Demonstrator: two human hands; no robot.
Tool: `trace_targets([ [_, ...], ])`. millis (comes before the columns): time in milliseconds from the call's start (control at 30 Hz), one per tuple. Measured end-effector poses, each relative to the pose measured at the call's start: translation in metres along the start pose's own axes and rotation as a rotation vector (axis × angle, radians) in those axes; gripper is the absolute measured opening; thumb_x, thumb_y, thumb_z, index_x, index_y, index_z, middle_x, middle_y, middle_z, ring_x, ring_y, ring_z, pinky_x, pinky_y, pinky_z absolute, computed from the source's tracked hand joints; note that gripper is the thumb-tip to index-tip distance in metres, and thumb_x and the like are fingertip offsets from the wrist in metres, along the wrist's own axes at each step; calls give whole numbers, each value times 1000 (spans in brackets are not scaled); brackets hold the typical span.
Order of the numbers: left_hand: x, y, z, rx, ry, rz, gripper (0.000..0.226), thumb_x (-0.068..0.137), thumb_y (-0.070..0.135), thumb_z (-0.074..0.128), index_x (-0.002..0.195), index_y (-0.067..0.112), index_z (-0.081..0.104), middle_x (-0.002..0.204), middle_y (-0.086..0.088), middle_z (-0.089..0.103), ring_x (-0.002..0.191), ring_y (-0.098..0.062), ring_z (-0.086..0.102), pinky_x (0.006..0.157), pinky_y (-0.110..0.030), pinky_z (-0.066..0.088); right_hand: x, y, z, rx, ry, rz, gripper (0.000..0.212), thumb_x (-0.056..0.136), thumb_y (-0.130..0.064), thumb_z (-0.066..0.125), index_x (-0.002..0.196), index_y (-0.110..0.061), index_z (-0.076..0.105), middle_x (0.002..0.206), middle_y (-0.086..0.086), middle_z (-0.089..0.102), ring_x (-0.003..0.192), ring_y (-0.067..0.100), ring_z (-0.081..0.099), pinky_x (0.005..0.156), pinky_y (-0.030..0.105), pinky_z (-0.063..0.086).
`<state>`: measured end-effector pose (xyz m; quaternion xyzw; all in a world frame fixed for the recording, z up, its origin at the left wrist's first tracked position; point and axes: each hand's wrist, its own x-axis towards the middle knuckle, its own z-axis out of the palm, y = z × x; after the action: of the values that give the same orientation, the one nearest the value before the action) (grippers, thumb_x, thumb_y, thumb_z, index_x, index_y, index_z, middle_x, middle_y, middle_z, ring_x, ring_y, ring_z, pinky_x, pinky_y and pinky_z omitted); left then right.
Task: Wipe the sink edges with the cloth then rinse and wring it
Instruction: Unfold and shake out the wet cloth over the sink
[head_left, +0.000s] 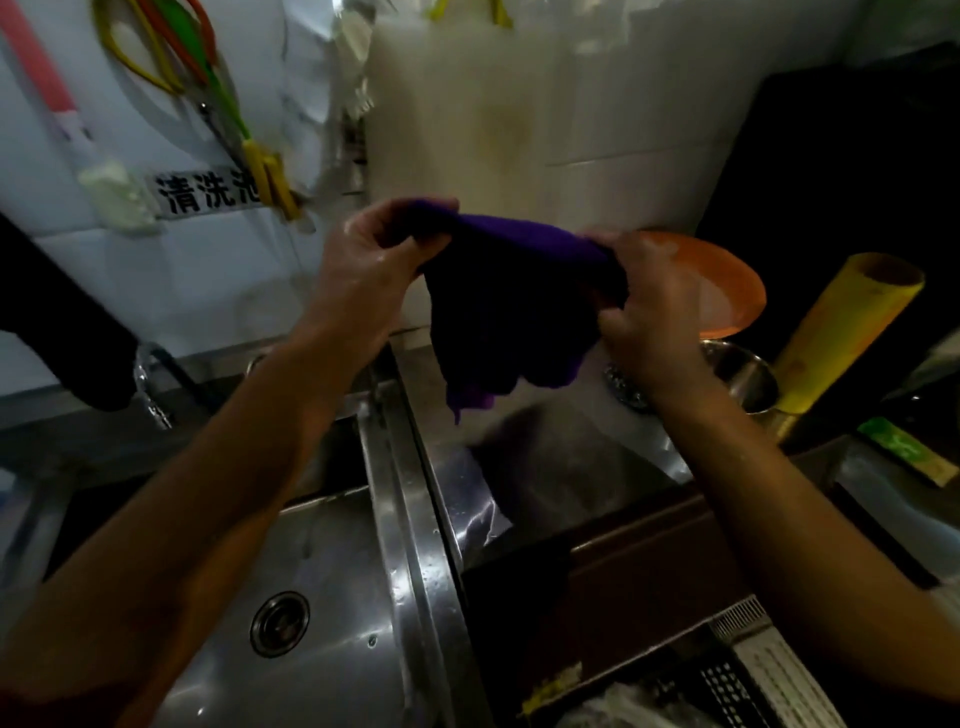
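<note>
A purple cloth (511, 306) hangs spread in the air above the steel counter, right of the sink. My left hand (374, 265) pinches its upper left corner. My right hand (641, 304) grips its upper right edge, fingers curled round the fabric. The cloth's lower part droops between the two hands. Below and to the left lies the steel sink (332, 525) with its round drain (279, 623), and the sink's raised right edge (410, 499) shines wet.
An orange plate (727, 291) leans behind my right hand, above a steel bowl (748, 379) and beside a yellow roll (841, 332). A faucet (150, 384) stands at the sink's back left. Scissors and tools hang on the tiled wall. A dark tray sits at lower right.
</note>
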<state>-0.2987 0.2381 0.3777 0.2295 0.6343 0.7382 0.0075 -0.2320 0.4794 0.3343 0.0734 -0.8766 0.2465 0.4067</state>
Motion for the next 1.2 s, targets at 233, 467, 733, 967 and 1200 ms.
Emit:
trace_targets([
  [233, -92, -73, 24, 119, 106, -334, 32, 85, -8, 61, 97, 20, 71, 88, 10, 76, 90, -6, 69, 76, -18, 56, -79, 50, -5, 367, -721, 207, 29, 85, -29, 78, 111, -31, 66, 98, -16, 69, 90, -3, 66, 78, 13, 48],
  [467, -155, -134, 24, 4, 145, -679, 20, 88, 0, 61, 102, 11, 72, 106, -10, 73, 104, -25, 70, 90, -40, 57, -138, 75, 7, 573, -1022, 541, 33, 80, -27, 82, 110, -28, 70, 106, -7, 72, 97, 5, 69, 83, 19, 54],
  [733, -81, -210, 16, 125, 341, -750, 25, 90, 4, 63, 114, 12, 65, 110, -9, 68, 101, -26, 68, 80, -35, 61, -129, 114, 106, 537, -766, 788, 36, 84, -27, 80, 115, -23, 61, 105, -6, 66, 99, 14, 66, 71, 13, 50],
  [967, -67, -250, 17, 973, 186, -511, 62, 87, 28, 71, 141, 19, 42, 140, -5, 48, 129, -24, 47, 107, -40, 44, -151, 121, 148, 162, -756, 557, 63, 91, -32, 70, 147, -25, 42, 145, 3, 52, 129, 24, 52, 102, 37, 45],
  [1200, -100, -273, 7, 1467, -511, -292, 77, 90, 67, 44, 152, 24, 28, 164, 1, 15, 152, -23, 6, 122, -50, 18, -183, 116, 156, -123, -1001, 160, 70, 99, -55, 45, 158, -23, 25, 169, 2, 12, 156, 24, 7, 124, 51, 16],
])
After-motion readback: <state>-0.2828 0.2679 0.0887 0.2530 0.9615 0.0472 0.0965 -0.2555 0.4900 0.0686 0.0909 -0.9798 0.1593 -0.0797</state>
